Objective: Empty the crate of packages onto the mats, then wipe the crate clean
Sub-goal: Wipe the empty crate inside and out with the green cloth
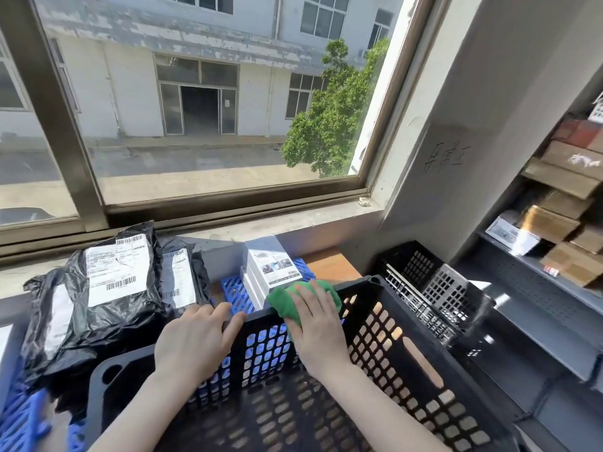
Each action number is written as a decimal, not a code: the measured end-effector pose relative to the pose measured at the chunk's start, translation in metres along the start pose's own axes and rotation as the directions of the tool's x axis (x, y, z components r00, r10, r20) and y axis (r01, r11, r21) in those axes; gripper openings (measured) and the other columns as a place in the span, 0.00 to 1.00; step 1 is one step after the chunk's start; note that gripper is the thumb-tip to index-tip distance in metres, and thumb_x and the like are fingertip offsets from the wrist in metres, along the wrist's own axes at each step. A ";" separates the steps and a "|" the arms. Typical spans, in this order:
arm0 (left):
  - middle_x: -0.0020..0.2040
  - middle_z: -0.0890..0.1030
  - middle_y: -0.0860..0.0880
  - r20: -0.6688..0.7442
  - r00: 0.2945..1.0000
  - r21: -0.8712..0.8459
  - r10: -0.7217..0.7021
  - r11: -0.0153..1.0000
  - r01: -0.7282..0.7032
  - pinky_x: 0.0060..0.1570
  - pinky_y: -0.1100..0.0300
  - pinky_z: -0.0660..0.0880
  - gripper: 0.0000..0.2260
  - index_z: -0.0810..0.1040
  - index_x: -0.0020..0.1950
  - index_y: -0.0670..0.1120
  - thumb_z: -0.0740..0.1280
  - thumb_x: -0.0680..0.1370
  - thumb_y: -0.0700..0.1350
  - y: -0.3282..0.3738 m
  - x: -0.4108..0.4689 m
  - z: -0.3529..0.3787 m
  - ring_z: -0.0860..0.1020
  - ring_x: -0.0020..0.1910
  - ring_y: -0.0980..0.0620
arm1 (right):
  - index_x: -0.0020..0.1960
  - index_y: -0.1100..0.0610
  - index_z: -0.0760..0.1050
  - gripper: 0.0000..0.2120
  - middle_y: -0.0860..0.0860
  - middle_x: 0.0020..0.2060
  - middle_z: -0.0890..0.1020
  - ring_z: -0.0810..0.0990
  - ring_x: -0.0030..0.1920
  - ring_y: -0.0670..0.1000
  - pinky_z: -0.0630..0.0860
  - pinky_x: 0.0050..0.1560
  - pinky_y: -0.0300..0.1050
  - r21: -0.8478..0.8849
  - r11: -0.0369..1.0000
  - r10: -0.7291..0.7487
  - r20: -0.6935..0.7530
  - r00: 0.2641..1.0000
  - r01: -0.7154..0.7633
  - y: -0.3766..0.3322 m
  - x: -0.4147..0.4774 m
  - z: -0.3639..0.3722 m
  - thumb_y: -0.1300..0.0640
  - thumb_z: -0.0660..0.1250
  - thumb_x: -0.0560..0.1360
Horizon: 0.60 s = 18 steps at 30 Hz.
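- Far left of the left hand, 2 black plastic mailers (111, 288) lie stacked and leaning under the windowsill. Their film is crinkled and glossy, with white barcode labels on top.
- They rest on blue mats (233, 293) of moulded lattice plastic. One mat shows beyond the left fingertips, and another is at the lower left corner.
- The left hand (192, 340) lies palm down on the far left corner of the crate (280, 415). Its fingers are nearly straight and spread, their tips resting on the rim, and they grasp nothing.
- The crate sits directly under both forearms. It is black rigid plastic with a floor and walls pierced by rows of rounded slots, and there are no packages inside. Blue mat and brown wood show through the holes.
- Between the hands and just beyond the rim, white cartons (266, 272) stand stacked on the mat. They are smooth printed card.
- The right hand (316, 327) is set apart from the left. It presses flat, fingers extended, on a green cloth (287, 298) bunched over the crate's far rim and inner wall. The cloth looks soft and nappy.
- Right of the right hand, a strip of wooden tabletop (329, 265) shows.
- Further right, a second black crate (434, 288), slotted in the same way, stands against the wall and close to the first crate's right corner.
- At the far right, a grey metal shelf (535, 288) carries taped cardboard boxes (554, 223).
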<state>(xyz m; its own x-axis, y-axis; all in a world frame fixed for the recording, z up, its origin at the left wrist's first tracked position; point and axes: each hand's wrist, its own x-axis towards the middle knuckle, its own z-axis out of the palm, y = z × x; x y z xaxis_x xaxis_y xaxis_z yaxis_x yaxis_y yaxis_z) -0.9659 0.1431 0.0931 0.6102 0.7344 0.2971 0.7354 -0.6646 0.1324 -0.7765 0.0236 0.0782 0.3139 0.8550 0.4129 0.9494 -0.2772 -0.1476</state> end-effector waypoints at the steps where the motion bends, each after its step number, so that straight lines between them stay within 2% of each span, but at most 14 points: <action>1: 0.46 0.81 0.55 0.005 1.000 -0.004 0.003 1.000 -0.003 0.36 0.57 0.74 0.33 0.76 0.59 0.56 0.37 0.77 0.67 0.000 0.000 -0.001 0.79 0.52 0.52 | 0.68 0.54 0.69 0.22 0.49 0.66 0.73 0.65 0.72 0.55 0.61 0.72 0.55 0.003 0.999 -0.045 0.021 0.999 0.045 0.001 0.000 -0.001 0.46 0.55 0.77; 5: 0.51 0.80 0.56 0.047 0.999 0.005 0.005 1.000 -0.006 0.41 0.58 0.75 0.27 0.72 0.64 0.57 0.41 0.78 0.66 0.000 0.000 -0.003 0.77 0.56 0.53 | 0.68 0.55 0.72 0.24 0.50 0.65 0.76 0.73 0.67 0.54 0.70 0.68 0.52 -0.093 0.973 -0.195 0.157 0.968 0.211 0.037 0.010 -0.019 0.50 0.56 0.74; 6: 0.52 0.80 0.56 0.056 0.998 0.005 0.003 1.000 -0.003 0.41 0.58 0.75 0.27 0.72 0.64 0.57 0.42 0.78 0.66 0.000 0.000 -0.003 0.77 0.57 0.53 | 0.67 0.56 0.73 0.24 0.51 0.63 0.77 0.75 0.65 0.55 0.72 0.66 0.51 -0.123 0.973 -0.170 0.178 0.969 0.193 0.051 0.013 -0.023 0.51 0.57 0.73; 8: 0.53 0.80 0.56 0.071 0.997 -0.003 0.000 1.000 0.000 0.41 0.58 0.74 0.26 0.71 0.65 0.58 0.43 0.78 0.66 0.000 0.000 -0.001 0.76 0.58 0.53 | 0.66 0.57 0.74 0.24 0.54 0.62 0.78 0.77 0.62 0.56 0.75 0.63 0.52 -0.192 0.978 -0.041 0.203 0.978 0.081 0.080 0.016 -0.037 0.56 0.67 0.70; 10: 0.54 0.80 0.57 0.081 0.997 0.003 0.005 1.000 -0.005 0.40 0.58 0.73 0.25 0.71 0.65 0.58 0.43 0.79 0.65 0.000 0.000 0.000 0.76 0.59 0.54 | 0.69 0.58 0.71 0.29 0.54 0.68 0.73 0.73 0.66 0.56 0.71 0.66 0.49 -0.263 0.964 0.092 0.224 0.970 -0.030 0.110 0.016 -0.054 0.60 0.72 0.70; 12: 0.54 0.80 0.57 0.085 0.996 0.018 0.013 1.000 -0.015 0.39 0.59 0.72 0.24 0.71 0.65 0.58 0.43 0.79 0.65 -0.001 0.001 0.001 0.76 0.59 0.54 | 0.75 0.55 0.62 0.27 0.50 0.75 0.62 0.65 0.72 0.55 0.61 0.72 0.47 -0.291 0.954 0.158 0.262 0.952 -0.078 0.130 0.015 -0.067 0.60 0.64 0.77; 13: 0.53 0.80 0.57 0.088 0.996 0.019 0.013 1.000 -0.015 0.38 0.59 0.71 0.24 0.71 0.64 0.58 0.43 0.79 0.65 -0.001 0.001 0.001 0.77 0.58 0.54 | 0.76 0.54 0.59 0.27 0.48 0.76 0.58 0.62 0.74 0.54 0.60 0.73 0.47 -0.271 0.958 0.171 0.275 0.946 -0.095 0.133 0.015 -0.072 0.59 0.61 0.79; 15: 0.52 0.80 0.56 0.091 0.996 0.005 0.007 1.000 -0.008 0.38 0.59 0.71 0.25 0.72 0.63 0.58 0.43 0.79 0.66 -0.002 0.001 0.001 0.77 0.57 0.54 | 0.77 0.53 0.57 0.26 0.47 0.77 0.55 0.60 0.74 0.52 0.62 0.72 0.48 -0.252 0.958 0.209 0.290 0.934 -0.136 0.129 0.017 -0.076 0.61 0.57 0.80; 18: 0.50 0.80 0.56 0.084 0.996 -0.016 0.000 1.000 0.001 0.38 0.58 0.71 0.25 0.73 0.62 0.58 0.43 0.79 0.66 -0.002 0.000 -0.001 0.78 0.56 0.54 | 0.74 0.57 0.60 0.25 0.50 0.77 0.56 0.62 0.72 0.54 0.70 0.66 0.50 -0.221 0.944 0.300 0.260 0.918 -0.246 0.119 0.013 -0.081 0.69 0.54 0.78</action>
<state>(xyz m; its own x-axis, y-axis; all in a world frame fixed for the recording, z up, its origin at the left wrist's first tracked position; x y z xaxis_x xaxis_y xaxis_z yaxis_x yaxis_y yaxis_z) -0.9674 0.1445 0.0937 0.6332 0.7431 0.2164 0.7311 -0.6660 0.1479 -0.6589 -0.0337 0.1383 0.5698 0.8155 0.1015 0.8214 -0.5688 -0.0419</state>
